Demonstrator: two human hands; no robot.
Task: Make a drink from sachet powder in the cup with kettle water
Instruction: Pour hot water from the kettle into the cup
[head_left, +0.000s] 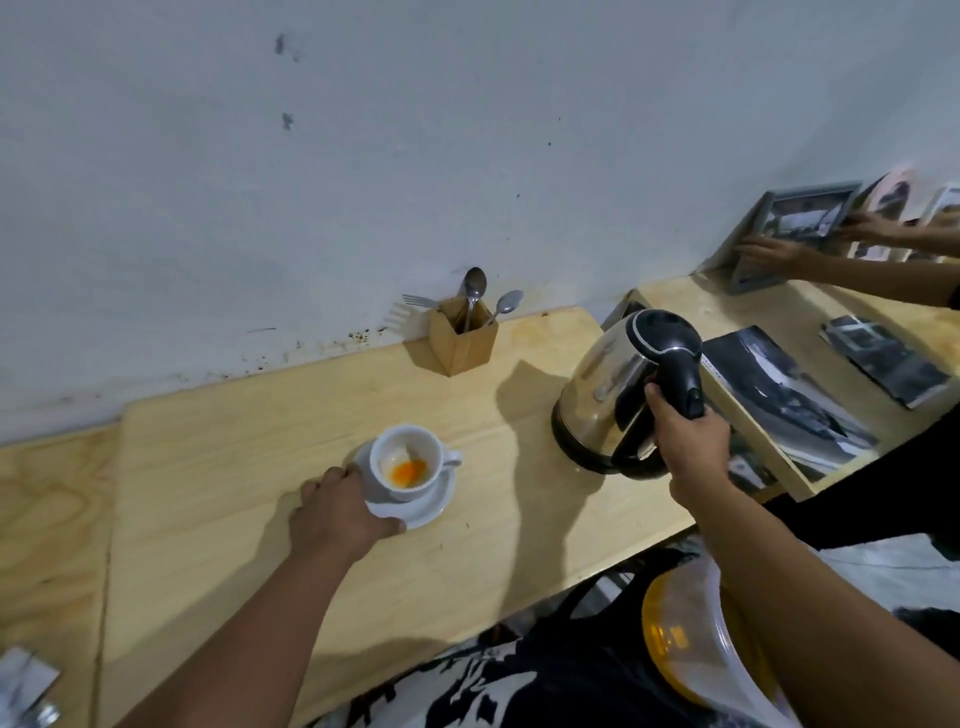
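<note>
Two steps remain: pouring and stirring. Orange powder (408, 472) is already lodged in the white cup (405, 462) on the bench (218, 467); its saucer (415, 512) is gripped by the left hand (340, 512), the kettle (618, 395) handle by the right hand (685, 441).

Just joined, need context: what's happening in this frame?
A person is making a drink at a light wooden table. The left hand steadies the white saucer under a white ceramic cup, which holds orange powder at the bottom and no visible water. The right hand grips the black handle of a stainless steel electric kettle, which sits beside the cup, not yet pouring. Behind, a wooden cutlery holder stands by the wall. At far right, someone else's hands handle framed pictures.
</note>
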